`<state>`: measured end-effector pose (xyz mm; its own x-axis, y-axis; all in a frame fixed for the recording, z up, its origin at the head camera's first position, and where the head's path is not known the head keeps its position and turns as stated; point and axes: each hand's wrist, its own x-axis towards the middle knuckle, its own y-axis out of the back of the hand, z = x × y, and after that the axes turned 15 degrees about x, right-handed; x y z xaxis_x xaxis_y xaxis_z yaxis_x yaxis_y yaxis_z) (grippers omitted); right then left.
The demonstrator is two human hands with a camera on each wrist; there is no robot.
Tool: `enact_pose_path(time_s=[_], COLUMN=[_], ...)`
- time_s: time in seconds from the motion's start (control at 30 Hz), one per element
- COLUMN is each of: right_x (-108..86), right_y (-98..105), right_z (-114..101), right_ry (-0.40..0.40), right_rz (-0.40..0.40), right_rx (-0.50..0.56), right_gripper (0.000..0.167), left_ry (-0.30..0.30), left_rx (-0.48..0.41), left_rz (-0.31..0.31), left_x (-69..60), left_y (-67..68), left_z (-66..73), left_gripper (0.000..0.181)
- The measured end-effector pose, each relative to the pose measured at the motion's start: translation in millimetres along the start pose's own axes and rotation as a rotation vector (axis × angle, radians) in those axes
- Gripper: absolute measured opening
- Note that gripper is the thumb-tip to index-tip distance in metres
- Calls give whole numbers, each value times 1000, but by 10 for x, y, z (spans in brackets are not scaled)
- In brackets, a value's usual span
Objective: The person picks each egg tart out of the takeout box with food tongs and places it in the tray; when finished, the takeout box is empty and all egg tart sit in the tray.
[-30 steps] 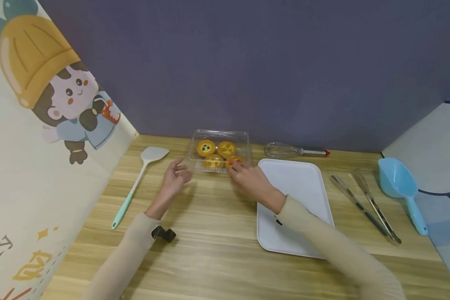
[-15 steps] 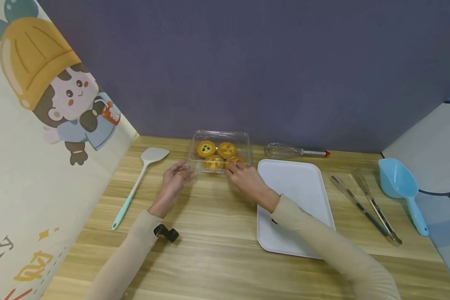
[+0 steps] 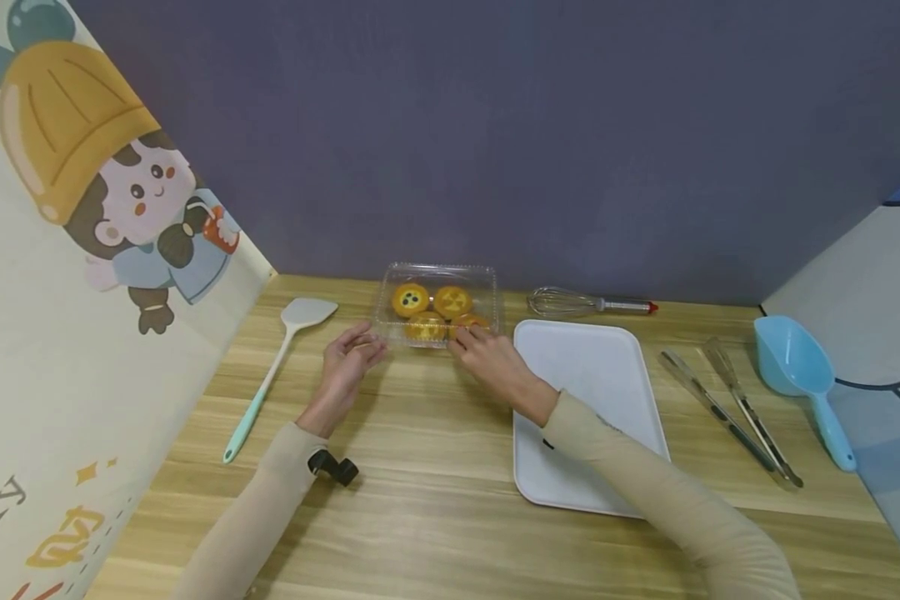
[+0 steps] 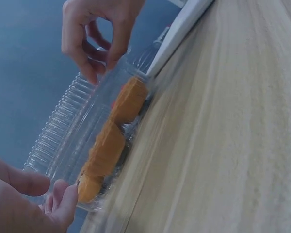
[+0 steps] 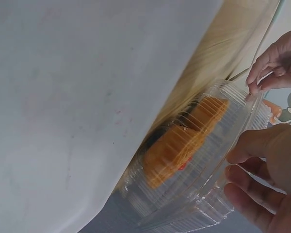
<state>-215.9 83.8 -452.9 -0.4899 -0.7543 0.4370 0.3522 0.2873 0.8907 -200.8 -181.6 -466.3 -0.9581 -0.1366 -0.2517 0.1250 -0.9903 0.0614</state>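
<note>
A clear plastic clamshell box stands near the back wall with several egg tarts inside, some topped with dark or red pieces. Its lid lies over the tarts. My left hand is at the box's front left corner, thumb and fingers pinching the rim. At the front right corner my right hand pinches the rim with curled fingers, partly covering one tart in the head view. The right wrist view shows the ridged box side and both hands along its rim.
A white tray lies under my right forearm. A whisk is behind it. Tongs and a blue scoop lie to the right, a spatula to the left. Walls close off the back and sides.
My left hand has shifted slightly right, onto the box's corner. The right hand has moved slightly left along the front edge. The box stays in place.
</note>
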Motion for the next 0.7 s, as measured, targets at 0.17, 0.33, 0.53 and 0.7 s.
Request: enact_pose_path(time_s=[0.17, 0.33, 0.53, 0.7], right_x=[3, 9, 5, -1], right_y=[6, 14, 18, 31], right_z=[7, 18, 27, 42], right_ry=[-2, -7, -7, -16], right_rz=[10, 32, 62, 77], right_rx=[30, 49, 81, 114], right_gripper=[15, 15, 14, 21], left_ry=[18, 31, 48, 59], left_rx=[-5, -17, -31, -59], left_rz=[5, 12, 21, 17], left_x=[-1, 15, 34, 50], left_y=[17, 21, 33, 52], left_z=[6, 13, 2, -5], left_gripper=[56, 57, 55, 56])
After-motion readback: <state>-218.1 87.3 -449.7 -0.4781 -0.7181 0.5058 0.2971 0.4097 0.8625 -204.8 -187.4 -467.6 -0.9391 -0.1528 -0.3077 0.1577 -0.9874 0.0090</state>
